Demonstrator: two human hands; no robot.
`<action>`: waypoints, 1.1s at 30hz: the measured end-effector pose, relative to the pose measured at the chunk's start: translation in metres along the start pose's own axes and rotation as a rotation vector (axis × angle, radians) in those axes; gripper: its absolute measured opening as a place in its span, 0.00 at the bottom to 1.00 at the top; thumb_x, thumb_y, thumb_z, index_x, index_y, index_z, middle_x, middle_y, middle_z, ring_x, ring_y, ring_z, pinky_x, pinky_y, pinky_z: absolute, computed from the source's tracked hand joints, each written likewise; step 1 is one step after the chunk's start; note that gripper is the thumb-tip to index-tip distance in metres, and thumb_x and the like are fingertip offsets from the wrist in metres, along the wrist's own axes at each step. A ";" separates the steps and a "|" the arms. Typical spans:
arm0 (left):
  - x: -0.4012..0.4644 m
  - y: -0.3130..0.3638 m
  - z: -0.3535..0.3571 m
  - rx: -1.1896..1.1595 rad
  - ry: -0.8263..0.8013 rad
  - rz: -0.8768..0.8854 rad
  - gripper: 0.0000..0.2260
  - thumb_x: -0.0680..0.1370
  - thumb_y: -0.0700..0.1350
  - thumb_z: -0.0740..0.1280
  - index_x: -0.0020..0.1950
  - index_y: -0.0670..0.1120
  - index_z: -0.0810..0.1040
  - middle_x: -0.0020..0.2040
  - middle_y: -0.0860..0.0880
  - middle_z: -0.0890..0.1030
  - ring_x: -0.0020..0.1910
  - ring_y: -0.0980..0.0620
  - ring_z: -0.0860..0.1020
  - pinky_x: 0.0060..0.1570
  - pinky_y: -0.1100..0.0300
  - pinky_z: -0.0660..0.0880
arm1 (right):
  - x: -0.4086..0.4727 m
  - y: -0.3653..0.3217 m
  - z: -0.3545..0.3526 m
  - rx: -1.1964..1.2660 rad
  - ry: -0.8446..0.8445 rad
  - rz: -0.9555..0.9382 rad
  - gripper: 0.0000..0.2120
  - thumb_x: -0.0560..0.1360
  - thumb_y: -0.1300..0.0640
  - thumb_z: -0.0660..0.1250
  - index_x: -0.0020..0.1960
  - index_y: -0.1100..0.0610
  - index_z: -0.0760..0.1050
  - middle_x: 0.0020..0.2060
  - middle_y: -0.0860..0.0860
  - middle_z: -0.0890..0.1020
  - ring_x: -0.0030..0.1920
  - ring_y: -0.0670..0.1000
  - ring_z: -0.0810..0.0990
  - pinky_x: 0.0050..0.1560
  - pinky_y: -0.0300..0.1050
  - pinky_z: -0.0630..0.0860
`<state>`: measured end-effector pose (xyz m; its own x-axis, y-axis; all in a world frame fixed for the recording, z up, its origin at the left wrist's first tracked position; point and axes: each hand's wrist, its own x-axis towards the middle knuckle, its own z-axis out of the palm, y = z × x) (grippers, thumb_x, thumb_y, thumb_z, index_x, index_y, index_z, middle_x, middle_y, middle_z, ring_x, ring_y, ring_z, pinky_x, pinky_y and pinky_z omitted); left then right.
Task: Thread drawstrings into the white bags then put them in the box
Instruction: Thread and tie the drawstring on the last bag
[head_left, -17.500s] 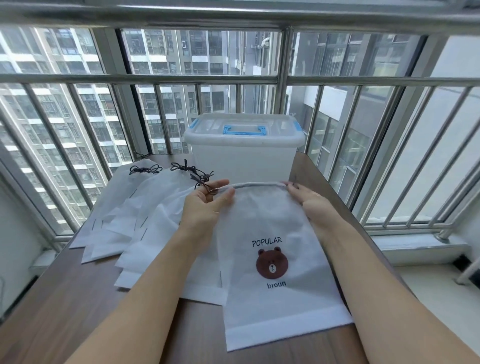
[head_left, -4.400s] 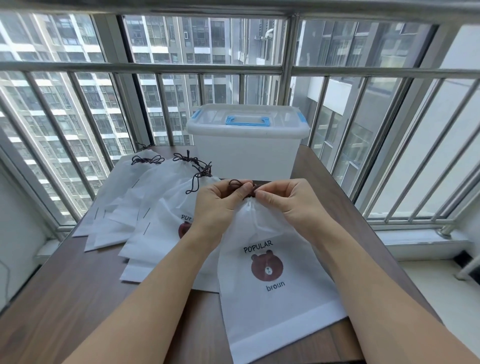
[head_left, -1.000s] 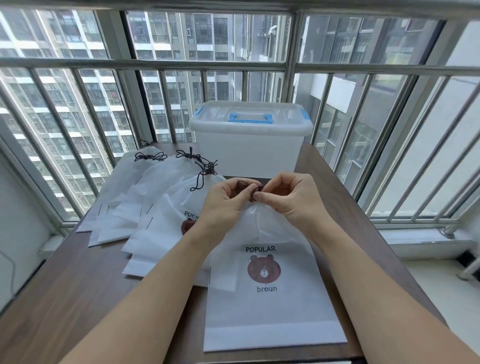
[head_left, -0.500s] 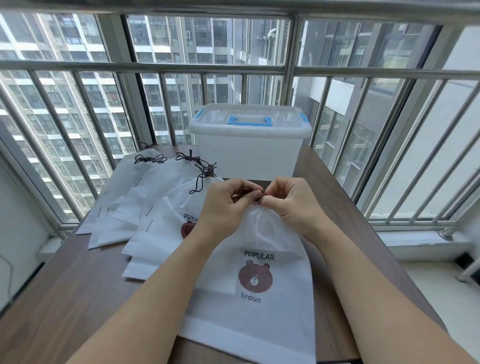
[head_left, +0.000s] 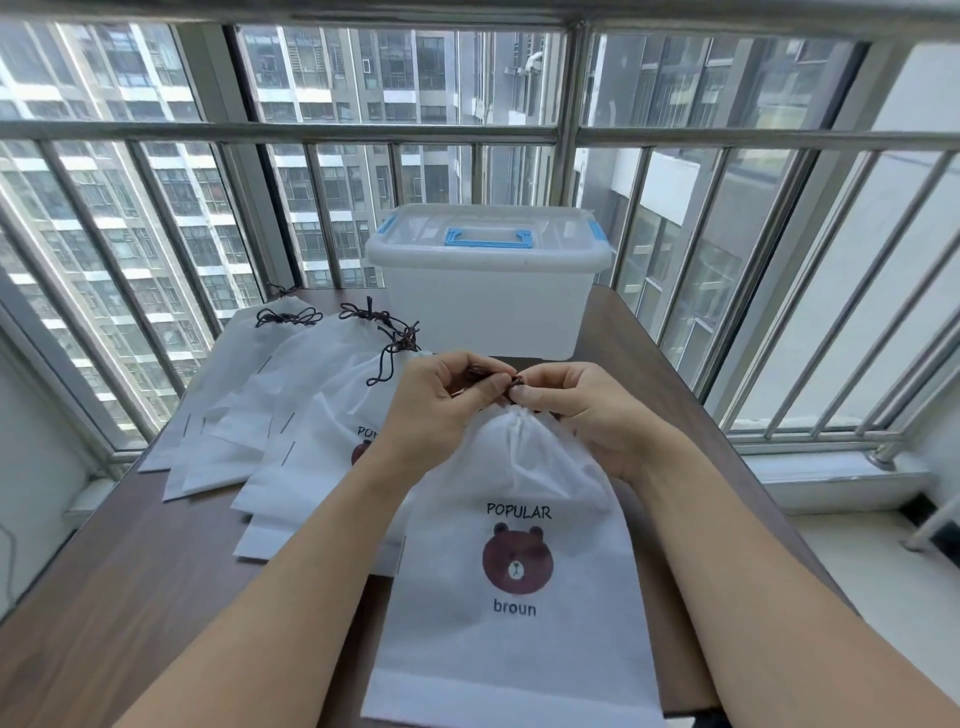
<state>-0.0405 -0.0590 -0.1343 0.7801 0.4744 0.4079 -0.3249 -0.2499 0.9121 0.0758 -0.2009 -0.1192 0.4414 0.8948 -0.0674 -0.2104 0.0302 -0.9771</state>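
Observation:
A white bag (head_left: 524, 618) with a brown bear print and the words POPULAR and broun lies on the wooden table (head_left: 130, 597) in front of me. Its mouth is gathered tight into pleats. My left hand (head_left: 441, 410) and my right hand (head_left: 576, 410) meet just above that mouth, and both pinch the dark drawstring (head_left: 511, 383) between thumb and fingers. Most of the cord is hidden by my fingers. The translucent white box (head_left: 488, 291) with a blue handle stands behind, its lid on.
Several more white bags (head_left: 291, 415) with dark drawstrings lie fanned out at the left. A metal railing (head_left: 566, 135) and windows surround the table's far and right sides. The table's right edge runs close to my right arm.
The bag's lower end has swung back to the right and lies straighter in front of me. Both hands stay pinched on the drawstring at the gathered mouth.

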 end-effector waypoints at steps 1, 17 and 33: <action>-0.001 0.001 0.002 -0.029 -0.012 -0.012 0.04 0.76 0.32 0.70 0.48 0.39 0.83 0.41 0.43 0.85 0.41 0.49 0.84 0.46 0.61 0.81 | -0.001 0.000 -0.001 0.021 -0.037 0.020 0.02 0.73 0.64 0.72 0.45 0.62 0.82 0.39 0.57 0.83 0.38 0.52 0.83 0.41 0.43 0.80; -0.007 0.007 0.003 -0.111 -0.085 -0.075 0.07 0.77 0.34 0.69 0.53 0.41 0.84 0.43 0.50 0.86 0.43 0.55 0.83 0.45 0.66 0.77 | 0.008 0.012 -0.022 0.148 -0.244 0.115 0.30 0.63 0.51 0.83 0.57 0.66 0.78 0.47 0.57 0.81 0.43 0.50 0.81 0.44 0.40 0.81; -0.006 0.009 0.001 -0.047 -0.116 0.006 0.08 0.77 0.30 0.67 0.51 0.40 0.84 0.42 0.51 0.86 0.43 0.55 0.83 0.47 0.66 0.77 | -0.001 0.007 -0.013 0.352 -0.182 0.172 0.18 0.81 0.49 0.60 0.57 0.65 0.75 0.52 0.61 0.79 0.53 0.57 0.81 0.55 0.49 0.80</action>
<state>-0.0474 -0.0654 -0.1287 0.8339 0.3710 0.4087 -0.3525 -0.2118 0.9115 0.0855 -0.2069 -0.1282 0.2191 0.9632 -0.1558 -0.5665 -0.0045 -0.8240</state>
